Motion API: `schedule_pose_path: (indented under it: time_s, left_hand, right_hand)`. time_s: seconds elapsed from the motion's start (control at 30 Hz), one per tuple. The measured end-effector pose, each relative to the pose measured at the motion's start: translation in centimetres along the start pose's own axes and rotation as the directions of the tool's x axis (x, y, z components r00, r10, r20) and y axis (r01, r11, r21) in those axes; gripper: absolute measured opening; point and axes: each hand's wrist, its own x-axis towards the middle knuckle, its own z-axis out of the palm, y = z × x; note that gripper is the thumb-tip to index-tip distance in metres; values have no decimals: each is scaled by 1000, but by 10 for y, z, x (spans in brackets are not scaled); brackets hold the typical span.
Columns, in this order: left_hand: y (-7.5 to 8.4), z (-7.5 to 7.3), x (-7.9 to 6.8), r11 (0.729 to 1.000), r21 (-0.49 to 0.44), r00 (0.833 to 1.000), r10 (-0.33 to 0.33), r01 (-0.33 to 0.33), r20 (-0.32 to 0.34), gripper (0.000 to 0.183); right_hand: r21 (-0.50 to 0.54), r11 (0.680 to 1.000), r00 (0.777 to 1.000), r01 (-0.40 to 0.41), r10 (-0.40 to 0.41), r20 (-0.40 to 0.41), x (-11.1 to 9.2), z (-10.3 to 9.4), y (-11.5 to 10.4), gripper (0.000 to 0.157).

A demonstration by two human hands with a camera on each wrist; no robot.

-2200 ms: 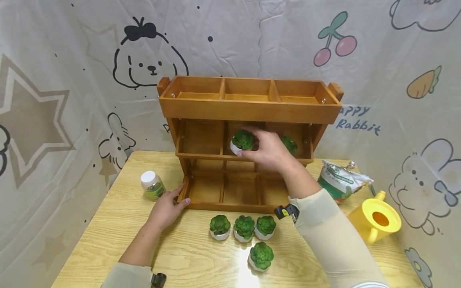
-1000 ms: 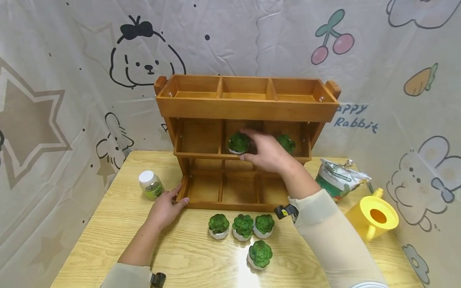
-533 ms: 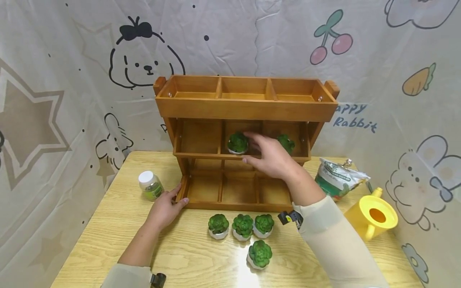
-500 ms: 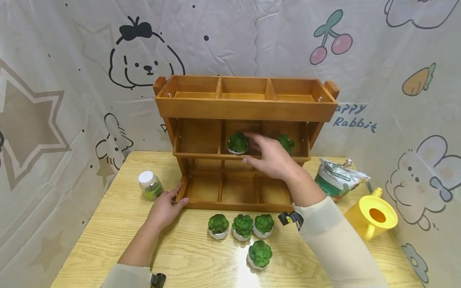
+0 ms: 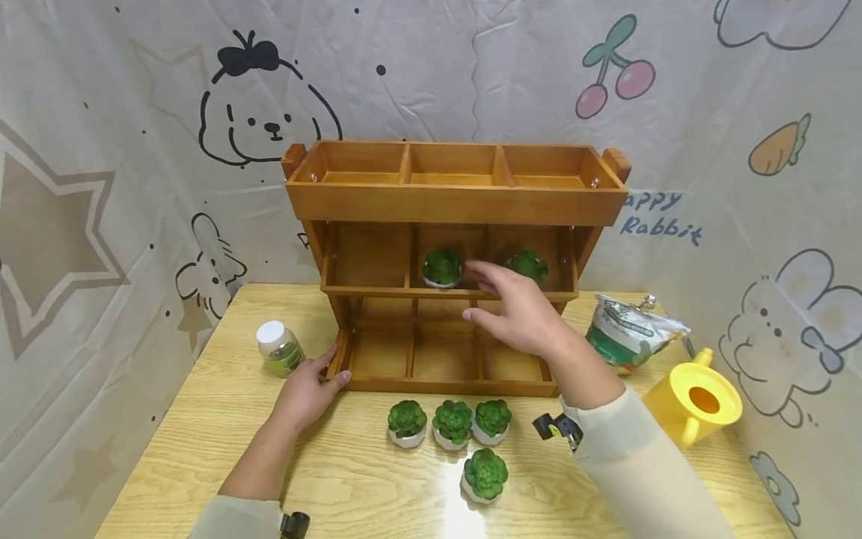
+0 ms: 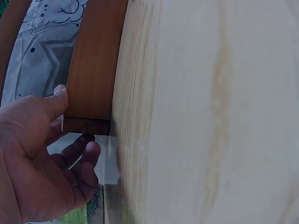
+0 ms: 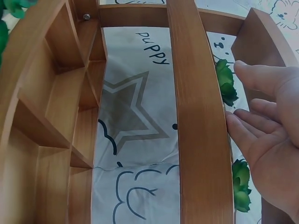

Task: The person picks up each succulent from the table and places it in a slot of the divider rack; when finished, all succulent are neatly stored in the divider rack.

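The three-tier brown wooden rack [image 5: 451, 204] stands upright on the light wood-grain desk [image 5: 350, 486]; each tier is divided into three compartments. The left hand [image 5: 306, 397] grips the rack's lower left corner between thumb and index finger. The right hand [image 5: 515, 307] is open in front of the middle tier—thumb and fingers spread apart. A green succulent in a white pot [image 5: 442, 267] sits upright in that tier's centre compartment, just beside the right fingertips. A second potted succulent [image 5: 528, 266] occupies the right compartment, partly hidden behind the right hand.

Four matching succulents stand on the desk before the rack: a row of three [image 5: 453, 424] and one nearer plant [image 5: 485, 475]. Left of the rack: a clear jar with a white lid [image 5: 279, 348]. Right of the rack: a green-and-white bag [image 5: 633, 333] and—nearer the person—a yellow watering can [image 5: 694, 404].
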Motion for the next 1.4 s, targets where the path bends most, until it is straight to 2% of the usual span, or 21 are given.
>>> schedule_pose_path:
  time_s: [0.33,0.83,1.1,1.4]
  left_hand:
    - [2,0,0,1000,-7,1000,-1,1,-3,74]
    - [1,-1,0,1000,-20,1000,-11,11,0,74]
    - [2,-2,-1,1000,-16,1000,-6,6,1,75]
    - [3,-2,-1,1000,-17,1000,-8,8,5,74]
  right_hand:
    - [-38,999,999,11,-13,-46,-21,3,3,72]
    - [-78,994,988,72,-82,-128,-57,12,13,65]
    - [-23,996,991,85,-87,-101,-80,25,25,63]
    - [34,999,999,17,-16,-36,-104,38,36,64]
